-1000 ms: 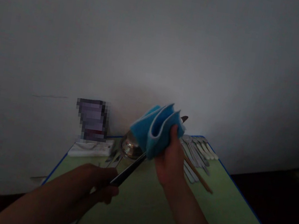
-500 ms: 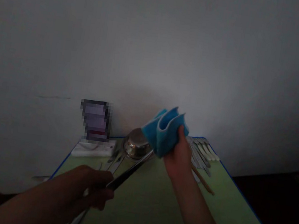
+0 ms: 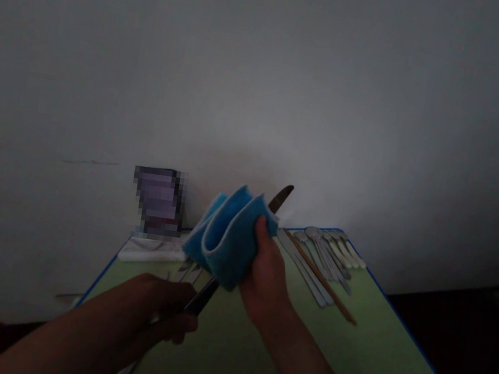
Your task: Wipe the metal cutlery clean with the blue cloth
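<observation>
My left hand point(image 3: 167, 308) is closed around the handle of a table knife point(image 3: 280, 199), which slants up and to the right above the table. A folded blue cloth point(image 3: 232, 240) with pale edges wraps the middle of the knife; the rounded blade tip sticks out past its upper right side. My right hand point(image 3: 268, 270) is shut on the cloth, thumb on the near face, pressing it about the blade. The fingers behind the cloth are hidden. The metal bowl behind is covered by the cloth.
On the right of the green table point(image 3: 374, 353) lie several spoons and forks point(image 3: 328, 251), wooden chopsticks point(image 3: 320, 277) and flat metal knives point(image 3: 306, 275). More cutlery point(image 3: 186, 271) lies left of the cloth. A blurred-out screen point(image 3: 159, 202) stands by a white power strip point(image 3: 152, 252) against the wall.
My right hand has moved the cloth down and left along the knife, from near its tip towards the handle. The blade tip now shows beyond the cloth. My left hand has barely shifted.
</observation>
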